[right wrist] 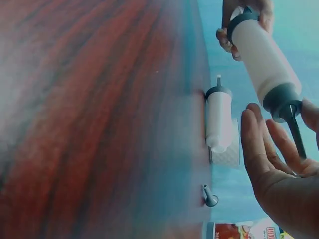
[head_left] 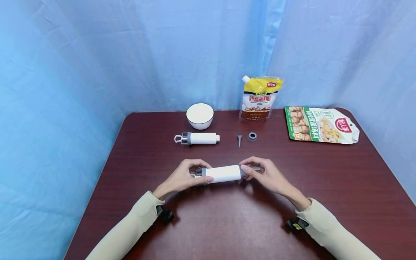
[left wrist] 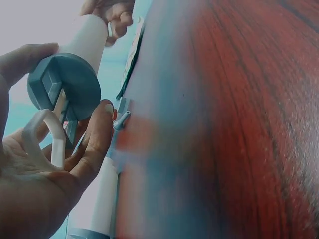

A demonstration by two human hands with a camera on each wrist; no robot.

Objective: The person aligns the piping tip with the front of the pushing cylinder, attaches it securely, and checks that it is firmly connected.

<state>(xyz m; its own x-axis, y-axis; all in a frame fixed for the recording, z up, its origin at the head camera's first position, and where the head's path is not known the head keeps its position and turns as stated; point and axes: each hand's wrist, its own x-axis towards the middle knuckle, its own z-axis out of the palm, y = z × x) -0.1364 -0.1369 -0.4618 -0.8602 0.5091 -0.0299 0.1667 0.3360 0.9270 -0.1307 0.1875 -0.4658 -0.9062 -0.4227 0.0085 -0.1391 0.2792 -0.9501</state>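
Note:
A white tube (head_left: 224, 173) lies sideways between both hands above the table. My left hand (head_left: 186, 175) grips its grey flanged end, thumb and fingers on opposite sides; in the left wrist view the white pull ring (left wrist: 59, 149) stands in front of the palm. At the other end, my right hand (head_left: 269, 177) has thumb and fingers around the grey cap (head_left: 243, 171). The right wrist view shows the thumb touching this cap (right wrist: 282, 99), with a thin grey nozzle (right wrist: 297, 137) pointing out of it toward the palm.
Behind the hands lie a second white tube (head_left: 203, 138), a small grey nozzle (head_left: 239, 141) and a grey ring (head_left: 252, 136). Farther back are a white bowl (head_left: 200, 115), a standing yellow-topped pouch (head_left: 259, 98) and a flat green-and-white packet (head_left: 321, 124). Blue curtains surround the table (head_left: 136, 151).

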